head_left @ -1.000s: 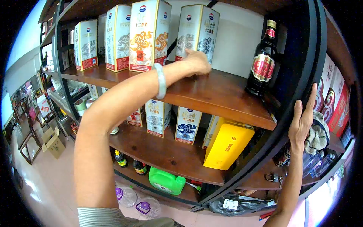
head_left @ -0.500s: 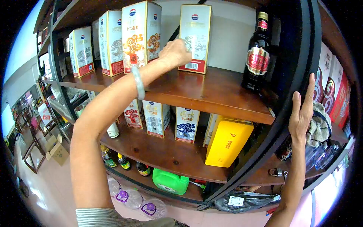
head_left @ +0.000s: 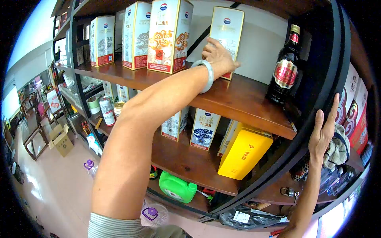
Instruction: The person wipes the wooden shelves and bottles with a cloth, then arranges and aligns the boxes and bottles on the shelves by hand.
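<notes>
A brown wooden shelf [head_left: 252, 104] is framed by black metal and backed by a pale wall [head_left: 260, 43]; below, one opened carton [head_left: 62, 143] is seen on the pinkish floor [head_left: 73, 198]. Four white boxes [head_left: 170, 37] are stood upright on the shelf, three at the left and the fourth box [head_left: 227, 29] farther right, before one dark bottle [head_left: 285, 69]. Lower down, one yellow box [head_left: 246, 152] and one green jug [head_left: 176, 188] are seen. The fourth box is partly covered by the left hand [head_left: 219, 57]; whether it is grasped cannot be told. The right hand [head_left: 322, 137] is rested, unclenched, against a black post [head_left: 335, 59].
</notes>
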### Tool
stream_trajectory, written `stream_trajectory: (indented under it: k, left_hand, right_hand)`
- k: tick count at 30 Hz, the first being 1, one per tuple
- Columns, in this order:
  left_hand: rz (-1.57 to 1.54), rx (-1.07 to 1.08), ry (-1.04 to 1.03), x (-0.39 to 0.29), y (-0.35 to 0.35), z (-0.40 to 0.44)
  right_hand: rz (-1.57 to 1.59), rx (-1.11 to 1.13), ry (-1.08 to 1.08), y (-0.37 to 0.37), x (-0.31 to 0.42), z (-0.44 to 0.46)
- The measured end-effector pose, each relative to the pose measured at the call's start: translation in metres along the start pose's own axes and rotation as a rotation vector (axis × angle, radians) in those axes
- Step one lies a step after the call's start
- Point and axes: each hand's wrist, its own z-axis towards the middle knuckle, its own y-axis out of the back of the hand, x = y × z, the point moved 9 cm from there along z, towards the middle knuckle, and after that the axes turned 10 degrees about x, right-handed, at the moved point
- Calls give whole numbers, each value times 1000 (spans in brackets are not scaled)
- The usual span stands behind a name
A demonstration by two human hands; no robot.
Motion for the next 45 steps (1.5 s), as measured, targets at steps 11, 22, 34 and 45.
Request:
stream_trajectory:
  k: [11, 22, 34, 45]
  left_hand:
    - [-588, 543, -473, -3, -15, 25]
    - [-629, 753, -512, -3, -19, 17]
    - [-687, 893, -529, 5, -21, 21]
    - [-664, 853, -515, 10, -14, 18]
  right_hand:
    - [-5, 4, 28, 1, 0, 1]
    - [25, -1, 7, 2, 2, 1]
    - [-43, -40, 44, 3, 1, -1]
    - [13, -59, 71, 4, -3, -4]
